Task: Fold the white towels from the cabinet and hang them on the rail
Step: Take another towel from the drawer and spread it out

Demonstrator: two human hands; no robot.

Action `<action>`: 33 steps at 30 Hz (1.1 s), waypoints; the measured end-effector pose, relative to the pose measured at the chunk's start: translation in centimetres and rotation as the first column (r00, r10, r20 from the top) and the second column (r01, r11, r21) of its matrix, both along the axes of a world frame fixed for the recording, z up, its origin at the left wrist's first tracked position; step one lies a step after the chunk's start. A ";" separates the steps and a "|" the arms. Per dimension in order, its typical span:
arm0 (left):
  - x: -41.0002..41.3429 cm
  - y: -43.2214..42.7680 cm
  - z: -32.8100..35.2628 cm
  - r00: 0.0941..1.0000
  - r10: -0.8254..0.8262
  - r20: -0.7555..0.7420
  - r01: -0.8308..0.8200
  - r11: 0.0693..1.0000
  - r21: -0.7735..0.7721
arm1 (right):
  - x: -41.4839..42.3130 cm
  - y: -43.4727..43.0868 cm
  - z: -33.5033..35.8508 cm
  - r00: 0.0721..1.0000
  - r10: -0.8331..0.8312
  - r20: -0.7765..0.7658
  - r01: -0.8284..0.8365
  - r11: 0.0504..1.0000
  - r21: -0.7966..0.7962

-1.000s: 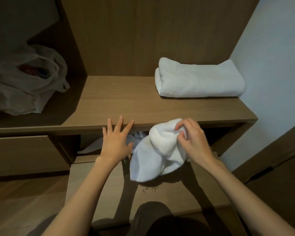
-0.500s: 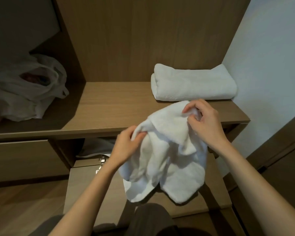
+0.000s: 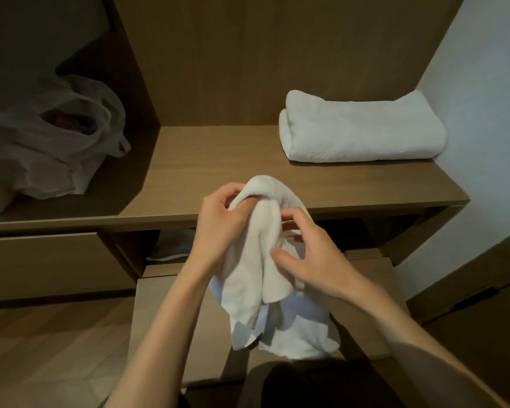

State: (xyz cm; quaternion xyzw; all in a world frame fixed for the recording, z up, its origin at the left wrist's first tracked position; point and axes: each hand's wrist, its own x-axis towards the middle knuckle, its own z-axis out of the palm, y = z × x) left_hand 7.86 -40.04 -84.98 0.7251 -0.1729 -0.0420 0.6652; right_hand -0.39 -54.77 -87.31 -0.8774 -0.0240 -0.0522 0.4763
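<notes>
Nearest me, just before the shelf's (image 3: 218,160) front edge, I hold the crumpled white towel (image 3: 248,278) in the air. My left hand (image 3: 218,228) grips its bunched top to bear the weight. My right hand (image 3: 309,257) pinches a side fold, in my judgement seeking an edge. Folding is not begun. A folded towel (image 3: 359,131) lies at the shelf's right rear, a plastic bag (image 3: 50,148) to its left. No rail is in view.

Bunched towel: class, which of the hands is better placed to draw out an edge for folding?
Probably the right hand: its fingers touch loose folds low on the towel, nearer the hanging edges; the left hand grips the top.
</notes>
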 end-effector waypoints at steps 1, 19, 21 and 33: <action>0.2 0.1 0.1 0.999 -0.022 -0.027 0.023 0.999 0.023 | 0.4 0.2 0.1 0.999 -0.018 -0.032 0.019 0.999 0.027; -0.2 2.3 33.0 0.774 -0.568 -0.280 0.624 0.758 0.187 | 1.6 -3.0 34.4 0.973 -0.191 -0.130 0.175 0.977 -0.126; -0.9 2.9 39.2 0.776 -0.583 -0.242 0.630 0.734 0.253 | 1.4 -3.1 40.8 0.973 -0.209 -0.102 0.198 0.974 -0.111; -7.8 6.7 64.7 0.830 -0.494 0.260 0.384 0.843 0.376 | -2.5 -1.2 69.0 0.989 -0.143 0.038 0.142 0.989 0.027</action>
